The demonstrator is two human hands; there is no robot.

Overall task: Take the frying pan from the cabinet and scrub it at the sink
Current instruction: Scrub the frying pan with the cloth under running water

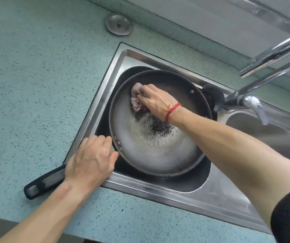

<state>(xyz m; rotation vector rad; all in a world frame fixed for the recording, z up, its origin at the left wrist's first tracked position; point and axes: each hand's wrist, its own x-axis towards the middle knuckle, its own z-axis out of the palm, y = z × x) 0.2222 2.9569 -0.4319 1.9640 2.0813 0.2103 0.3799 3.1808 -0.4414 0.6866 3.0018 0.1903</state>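
Note:
The dark frying pan (151, 148) lies tilted in the left basin of the steel sink (116, 181), its worn grey inside flecked with black near the middle. Its black handle (42, 185) sticks out over the counter at the lower left. My left hand (89, 160) grips the handle where it joins the pan's rim. My right hand (156, 100), with a red string at the wrist, presses a crumpled pinkish cloth (136, 95) against the pan's far inner side.
The speckled teal counter (35, 85) surrounds the sink. A round metal cap (118, 23) sits on the counter behind it. A chrome faucet (253, 104) and spout (272, 55) stand at the right, beside a second basin (263, 137).

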